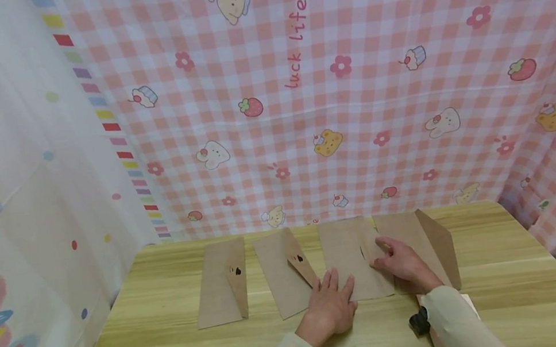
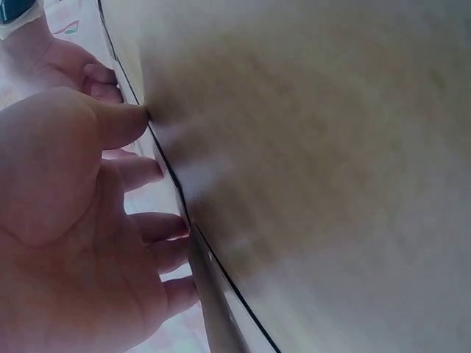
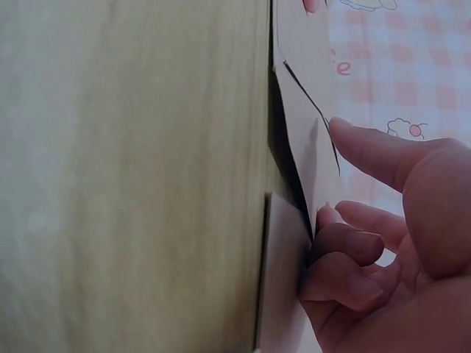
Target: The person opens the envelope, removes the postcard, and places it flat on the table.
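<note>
Along the far edge of your wooden table, four brown envelopes lie side by side in a row, their long sides running toward you. The leftmost envelope has its flap folded over, with a small black mark on it. Next to it, the second envelope sits slightly turned, its flap lifted off the body and its tip ending just beside your left hand. That hand lies palm down with the fingers spread and straight, clamped on nothing; the fingertips rest on the near left part of the third envelope. Your right hand reaches in from the other side to the third envelope's flap, which lies folded toward the left with a dark slit showing under its edge. In the right wrist view its thumb is on the flap, set apart from the curled lower fingers by the envelope's side; you cannot tell whether any paper is pinched there. Partly under this hand lies the fourth envelope, its flap opened out to the right. Nearer to you, a flat pale item shows from beneath your right sleeve, with a black device at that wrist. Behind the table hangs a pink checked cloth, and to the left a white cloth with coloured dots.
</note>
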The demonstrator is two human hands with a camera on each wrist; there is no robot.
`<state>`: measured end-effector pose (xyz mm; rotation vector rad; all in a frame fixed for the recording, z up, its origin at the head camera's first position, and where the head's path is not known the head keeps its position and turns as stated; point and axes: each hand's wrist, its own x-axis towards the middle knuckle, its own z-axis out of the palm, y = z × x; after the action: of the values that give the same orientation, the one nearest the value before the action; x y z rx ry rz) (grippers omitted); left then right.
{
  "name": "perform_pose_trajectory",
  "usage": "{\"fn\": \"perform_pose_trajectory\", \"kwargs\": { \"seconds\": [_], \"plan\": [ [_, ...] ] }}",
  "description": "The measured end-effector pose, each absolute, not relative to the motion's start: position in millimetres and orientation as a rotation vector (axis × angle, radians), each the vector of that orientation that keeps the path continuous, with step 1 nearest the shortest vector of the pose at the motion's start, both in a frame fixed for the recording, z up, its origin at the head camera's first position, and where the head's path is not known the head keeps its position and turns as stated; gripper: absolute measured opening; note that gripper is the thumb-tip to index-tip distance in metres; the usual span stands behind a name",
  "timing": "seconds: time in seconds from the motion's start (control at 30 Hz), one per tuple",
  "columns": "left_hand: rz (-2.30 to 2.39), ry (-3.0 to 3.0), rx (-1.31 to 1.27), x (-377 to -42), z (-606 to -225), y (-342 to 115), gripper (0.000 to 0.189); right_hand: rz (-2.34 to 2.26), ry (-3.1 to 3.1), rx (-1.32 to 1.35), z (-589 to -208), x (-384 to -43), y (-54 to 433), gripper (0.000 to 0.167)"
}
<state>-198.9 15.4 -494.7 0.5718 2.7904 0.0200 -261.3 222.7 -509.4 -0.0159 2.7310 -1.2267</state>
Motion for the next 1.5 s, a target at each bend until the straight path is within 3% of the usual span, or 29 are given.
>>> {"fn": "perform_pose_trajectory", "kwargs": {
  "seconds": [1.0, 1.5],
  "plan": [
    [0.081, 2.831, 0.607, -196.0, -494.0, 12.6, 0.056, -1.194, 2.763, -0.121, -513.3, -262.6, 223.5, 0.071],
    [0.106, 2.830, 0.617, -194.8, -493.3, 10.9, 0.057, -1.124, 2.810, -0.109, -510.2, -262.2, 220.2, 0.065]
  ]
}}
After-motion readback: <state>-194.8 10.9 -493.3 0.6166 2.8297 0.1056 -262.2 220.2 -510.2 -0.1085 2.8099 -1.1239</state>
